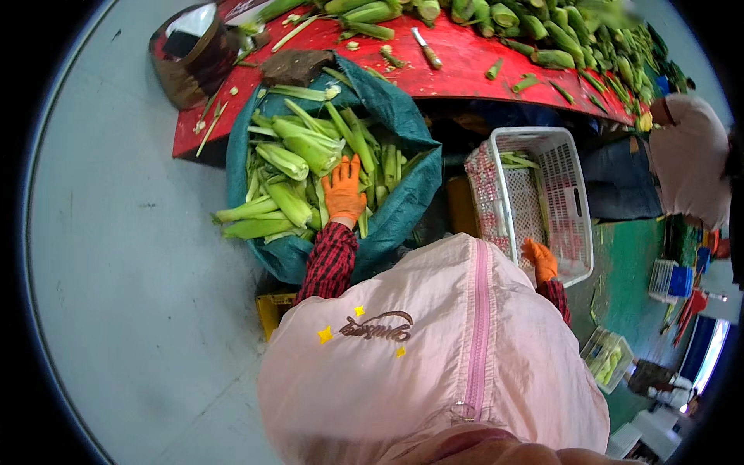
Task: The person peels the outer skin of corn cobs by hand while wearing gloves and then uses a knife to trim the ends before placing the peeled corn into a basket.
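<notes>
My left hand (344,195), in an orange glove, lies palm down on green corn husks (305,145) with its fingers a little spread. Husks and cut stalk ends heap up inside a teal woven sack (401,221), whose mouth is folded open around them. My right hand (542,260), also gloved in orange, is at the near end of a white plastic crate (583,232), by its left rim. How its fingers are bent is hard to make out. A few pale green strips (519,160) lie at the crate's far end.
Unhusked corn ears (558,40) pile up along the red table (465,75), where a knife (427,49) also lies. A brown block (295,67) sits on the table's edge by the sack. Another person (686,157) stands at right. A yellow crate (273,314) is beneath the sack.
</notes>
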`<action>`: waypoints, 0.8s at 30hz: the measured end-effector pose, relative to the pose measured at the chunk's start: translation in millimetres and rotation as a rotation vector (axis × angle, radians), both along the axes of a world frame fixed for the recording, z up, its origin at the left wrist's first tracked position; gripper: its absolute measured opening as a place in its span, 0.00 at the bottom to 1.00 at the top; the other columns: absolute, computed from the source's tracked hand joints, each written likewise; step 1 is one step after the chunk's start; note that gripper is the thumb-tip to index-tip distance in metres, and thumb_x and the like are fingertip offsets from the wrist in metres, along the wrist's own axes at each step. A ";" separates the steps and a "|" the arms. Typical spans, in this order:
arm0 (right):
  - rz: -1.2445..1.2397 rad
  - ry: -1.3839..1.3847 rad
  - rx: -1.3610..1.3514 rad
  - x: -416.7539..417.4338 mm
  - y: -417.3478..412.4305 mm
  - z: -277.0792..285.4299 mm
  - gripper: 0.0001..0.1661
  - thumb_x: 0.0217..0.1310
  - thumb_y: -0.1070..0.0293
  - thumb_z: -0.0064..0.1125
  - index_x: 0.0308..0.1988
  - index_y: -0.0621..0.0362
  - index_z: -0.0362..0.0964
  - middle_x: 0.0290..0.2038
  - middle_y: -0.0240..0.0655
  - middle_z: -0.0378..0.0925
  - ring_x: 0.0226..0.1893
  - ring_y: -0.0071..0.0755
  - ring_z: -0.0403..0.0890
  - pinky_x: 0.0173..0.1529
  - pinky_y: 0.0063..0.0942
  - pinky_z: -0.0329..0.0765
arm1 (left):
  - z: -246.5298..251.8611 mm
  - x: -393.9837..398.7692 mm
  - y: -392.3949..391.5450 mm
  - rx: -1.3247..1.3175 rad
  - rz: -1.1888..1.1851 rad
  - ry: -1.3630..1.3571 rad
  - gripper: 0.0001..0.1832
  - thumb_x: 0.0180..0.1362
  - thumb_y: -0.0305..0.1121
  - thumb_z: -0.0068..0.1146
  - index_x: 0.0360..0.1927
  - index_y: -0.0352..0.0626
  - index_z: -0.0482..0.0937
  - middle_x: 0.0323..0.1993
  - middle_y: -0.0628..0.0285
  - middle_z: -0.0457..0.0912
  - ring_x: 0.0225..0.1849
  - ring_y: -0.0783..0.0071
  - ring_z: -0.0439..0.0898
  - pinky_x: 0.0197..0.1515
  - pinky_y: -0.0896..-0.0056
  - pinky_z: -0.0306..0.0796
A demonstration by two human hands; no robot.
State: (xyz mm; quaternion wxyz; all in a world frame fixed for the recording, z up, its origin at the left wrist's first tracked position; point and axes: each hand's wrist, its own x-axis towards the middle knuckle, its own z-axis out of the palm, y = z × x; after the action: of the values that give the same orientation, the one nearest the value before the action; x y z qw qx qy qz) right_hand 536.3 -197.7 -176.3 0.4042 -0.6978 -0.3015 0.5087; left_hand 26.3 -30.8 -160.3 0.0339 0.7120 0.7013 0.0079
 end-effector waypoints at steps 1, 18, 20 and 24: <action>0.065 -0.036 0.048 -3.0 44.8 27.0 0.23 0.67 0.56 0.59 0.51 0.65 0.77 0.45 0.40 0.82 0.43 0.30 0.82 0.52 0.28 0.77 | 1.4 13.9 9.2 0.011 0.014 -0.009 0.53 0.47 0.48 0.66 0.75 0.55 0.48 0.73 0.62 0.56 0.72 0.61 0.56 0.70 0.41 0.48; 2.023 -0.680 0.779 -272.2 275.0 32.1 0.31 0.64 0.39 0.45 0.48 0.52 0.79 0.37 0.48 0.82 0.41 0.55 0.81 0.49 0.46 0.75 | -56.7 89.1 -104.0 -0.426 0.270 -0.974 0.33 0.60 0.55 0.48 0.65 0.48 0.69 0.55 0.52 0.78 0.59 0.53 0.74 0.61 0.55 0.64; 2.202 -0.740 0.558 -265.3 297.5 -39.0 0.35 0.66 0.36 0.40 0.37 0.55 0.82 0.28 0.50 0.81 0.36 0.53 0.82 0.46 0.48 0.73 | -53.9 85.9 -110.1 -0.450 0.427 -1.100 0.34 0.61 0.57 0.47 0.64 0.47 0.70 0.54 0.51 0.79 0.58 0.52 0.75 0.60 0.57 0.66; 2.253 -1.080 0.585 -238.9 332.0 37.5 0.40 0.65 0.32 0.38 0.28 0.54 0.83 0.24 0.44 0.80 0.29 0.51 0.80 0.45 0.49 0.70 | -54.5 71.4 -115.0 -0.403 0.609 -1.057 0.35 0.63 0.62 0.45 0.64 0.46 0.71 0.51 0.49 0.81 0.55 0.50 0.77 0.57 0.61 0.69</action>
State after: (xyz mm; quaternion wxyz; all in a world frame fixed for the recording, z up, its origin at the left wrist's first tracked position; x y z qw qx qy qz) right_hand 297.4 134.3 -138.8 -0.2827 -0.0610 -0.9474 0.1373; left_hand 97.6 -145.8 -214.8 0.5044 0.3605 0.7486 0.2352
